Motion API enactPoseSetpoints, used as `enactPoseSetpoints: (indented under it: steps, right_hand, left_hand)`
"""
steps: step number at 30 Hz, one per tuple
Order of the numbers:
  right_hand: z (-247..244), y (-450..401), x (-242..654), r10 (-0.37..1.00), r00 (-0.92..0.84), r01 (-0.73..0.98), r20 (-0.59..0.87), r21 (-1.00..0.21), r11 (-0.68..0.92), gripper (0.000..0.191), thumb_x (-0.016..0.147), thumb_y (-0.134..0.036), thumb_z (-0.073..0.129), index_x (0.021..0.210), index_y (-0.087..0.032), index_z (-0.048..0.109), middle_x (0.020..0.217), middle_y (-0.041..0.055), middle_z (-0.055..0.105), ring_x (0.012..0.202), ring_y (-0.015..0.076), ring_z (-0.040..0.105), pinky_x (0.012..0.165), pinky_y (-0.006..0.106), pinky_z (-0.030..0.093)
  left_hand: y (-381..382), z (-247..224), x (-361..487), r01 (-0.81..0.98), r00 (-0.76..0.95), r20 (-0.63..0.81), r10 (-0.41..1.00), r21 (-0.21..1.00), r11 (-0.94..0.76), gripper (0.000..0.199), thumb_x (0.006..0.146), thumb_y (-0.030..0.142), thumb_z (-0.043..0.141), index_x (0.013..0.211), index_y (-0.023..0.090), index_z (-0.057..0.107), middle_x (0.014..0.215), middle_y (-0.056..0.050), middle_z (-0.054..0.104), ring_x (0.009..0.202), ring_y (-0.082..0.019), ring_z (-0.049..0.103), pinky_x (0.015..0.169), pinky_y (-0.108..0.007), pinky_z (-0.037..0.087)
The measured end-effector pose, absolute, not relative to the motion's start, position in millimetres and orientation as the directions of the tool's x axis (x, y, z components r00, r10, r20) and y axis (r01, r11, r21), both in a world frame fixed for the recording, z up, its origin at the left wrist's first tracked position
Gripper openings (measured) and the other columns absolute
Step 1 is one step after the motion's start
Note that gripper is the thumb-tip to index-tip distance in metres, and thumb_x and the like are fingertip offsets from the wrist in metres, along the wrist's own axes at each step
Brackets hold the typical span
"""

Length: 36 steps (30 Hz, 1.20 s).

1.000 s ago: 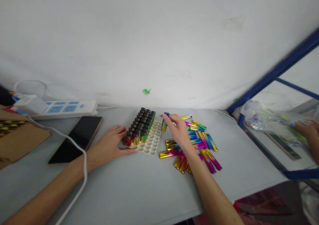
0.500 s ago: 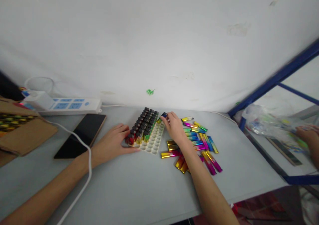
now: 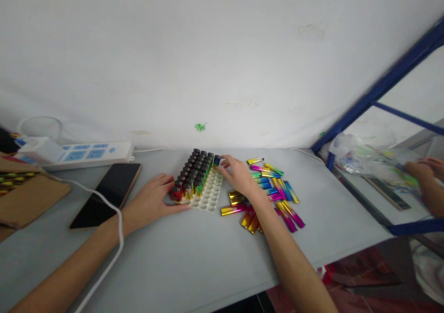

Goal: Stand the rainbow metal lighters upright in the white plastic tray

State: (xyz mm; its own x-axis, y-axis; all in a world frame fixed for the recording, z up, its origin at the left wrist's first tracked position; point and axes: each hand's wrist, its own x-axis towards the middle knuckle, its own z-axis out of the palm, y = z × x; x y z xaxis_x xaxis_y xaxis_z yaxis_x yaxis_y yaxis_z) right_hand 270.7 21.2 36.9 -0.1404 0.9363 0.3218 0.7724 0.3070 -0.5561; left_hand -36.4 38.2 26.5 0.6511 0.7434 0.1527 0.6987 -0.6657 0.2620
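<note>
A white tray of round holes (image 3: pixel 210 197) lies on the table, its left part filled with rows of upright black-topped lighters (image 3: pixel 194 169). My left hand (image 3: pixel 152 202) grips the tray's near left corner, thumb along the front edge and fingers beside the red lighters. At the back of the tray, my right hand (image 3: pixel 236 172) has its fingertips on a dark blue lighter (image 3: pixel 217 160), which stands upright beside the filled rows. Right of the tray lies a loose pile of shiny multicoloured lighters (image 3: pixel 270 190), partly covered by my right forearm.
A black phone (image 3: pixel 106 195), a white power strip (image 3: pixel 90 153) and an open cardboard box (image 3: pixel 31 195) lie at the left. A white cable (image 3: pixel 120 230) crosses my left forearm. Past the blue metal frame (image 3: pixel 376 91), another person's hands (image 3: pixel 425 169) are near plastic bags (image 3: pixel 354 158).
The dark blue lighter in my right hand has gone from tilted to upright at the tray's back row. My left hand keeps its place on the tray. The whole view has shifted slightly.
</note>
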Motion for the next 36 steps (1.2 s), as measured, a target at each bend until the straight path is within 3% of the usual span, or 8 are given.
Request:
enactPoseSetpoints:
  steps: [3, 6, 14, 19, 23, 26, 30, 36]
  right_hand:
    - [52, 4, 296, 0.921, -0.101, 0.736, 0.376, -0.594, 0.324, 0.013, 0.104, -0.029, 0.066, 0.114, -0.022, 0.068, 0.101, 0.0074, 0.080, 0.096, 0.0225, 0.076, 0.092, 0.036, 0.056]
    - [66, -22, 321, 0.940, -0.121, 0.760, 0.320, -0.579, 0.295, 0.011, 0.103, -0.031, 0.068, 0.108, -0.022, 0.073, 0.103, 0.0075, 0.081, 0.097, 0.0237, 0.077, 0.094, 0.039, 0.057]
    - [62, -74, 356, 0.948, -0.190, 0.831, 0.256, -0.472, 0.294, 0.016, 0.102, -0.029, 0.072, 0.116, -0.024, 0.079, 0.126, 0.0105, 0.075, 0.123, 0.0278, 0.070, 0.112, 0.048, 0.054]
    - [49, -68, 348, 0.931, -0.282, 0.869, 0.230, -0.349, 0.350, 0.024, 0.099, -0.023, 0.075, 0.122, -0.026, 0.081, 0.147, 0.0139, 0.062, 0.147, 0.0329, 0.053, 0.125, 0.057, 0.043]
    - [49, -57, 341, 0.933, -0.312, 0.872, 0.177, -0.338, 0.355, 0.018, 0.096, -0.020, 0.078, 0.114, -0.021, 0.081, 0.146, 0.0161, 0.062, 0.147, 0.0335, 0.052, 0.126, 0.056, 0.042]
    - [53, -52, 340, 0.935, -0.313, 0.840, 0.169, -0.410, 0.355, 0.015, 0.092, -0.018, 0.082, 0.107, -0.020, 0.077, 0.136, 0.0144, 0.068, 0.135, 0.0302, 0.061, 0.120, 0.052, 0.047]
    - [56, -49, 335, 0.958, -0.196, 0.729, 0.209, -0.622, 0.285, 0.016, 0.097, -0.029, 0.076, 0.110, -0.021, 0.072, 0.109, 0.0079, 0.076, 0.103, 0.0234, 0.071, 0.096, 0.040, 0.058]
    - [58, -34, 300, 0.963, 0.103, 0.284, 0.249, -0.935, 0.211, 0.035, 0.090, -0.052, 0.080, 0.104, -0.021, 0.076, 0.085, 0.0015, 0.069, 0.077, 0.0175, 0.064, 0.077, 0.032, 0.055]
  left_hand:
    - [39, 25, -37, 0.703, 0.640, 0.164, 0.751, 0.270, -0.658, 0.065, 0.077, 0.086, 0.069, 0.083, 0.021, 0.073, 0.095, -0.011, 0.073, 0.094, -0.031, 0.068, 0.092, -0.043, 0.053]
    - [39, 23, -36, 0.698, 0.640, 0.172, 0.749, 0.277, -0.661, 0.064, 0.077, 0.084, 0.071, 0.083, 0.021, 0.073, 0.094, -0.011, 0.072, 0.093, -0.031, 0.068, 0.091, -0.042, 0.053]
    - [40, 21, -37, 0.691, 0.651, 0.172, 0.740, 0.271, -0.670, 0.064, 0.079, 0.085, 0.067, 0.083, 0.021, 0.072, 0.094, -0.010, 0.072, 0.097, -0.031, 0.067, 0.094, -0.042, 0.051]
    - [41, 23, -37, 0.688, 0.658, 0.156, 0.737, 0.273, -0.672, 0.067, 0.079, 0.087, 0.065, 0.081, 0.021, 0.072, 0.094, -0.011, 0.072, 0.096, -0.032, 0.067, 0.093, -0.044, 0.052]
    - [41, 22, -37, 0.677, 0.650, 0.197, 0.734, 0.289, -0.677, 0.059, 0.078, 0.082, 0.070, 0.079, 0.022, 0.071, 0.091, -0.009, 0.072, 0.092, -0.031, 0.068, 0.090, -0.045, 0.054]
    - [41, 21, -37, 0.671, 0.647, 0.216, 0.732, 0.295, -0.680, 0.055, 0.077, 0.078, 0.074, 0.081, 0.023, 0.071, 0.092, -0.009, 0.071, 0.091, -0.030, 0.068, 0.090, -0.044, 0.054]
    - [40, 21, -36, 0.681, 0.660, 0.192, 0.726, 0.254, -0.687, 0.059, 0.079, 0.080, 0.071, 0.083, 0.021, 0.072, 0.093, -0.010, 0.072, 0.094, -0.031, 0.069, 0.092, -0.043, 0.053]
    - [42, 18, -37, 0.676, 0.667, 0.196, 0.719, 0.248, -0.694, 0.063, 0.080, 0.085, 0.068, 0.082, 0.021, 0.072, 0.093, -0.010, 0.071, 0.093, -0.030, 0.067, 0.090, -0.043, 0.053]
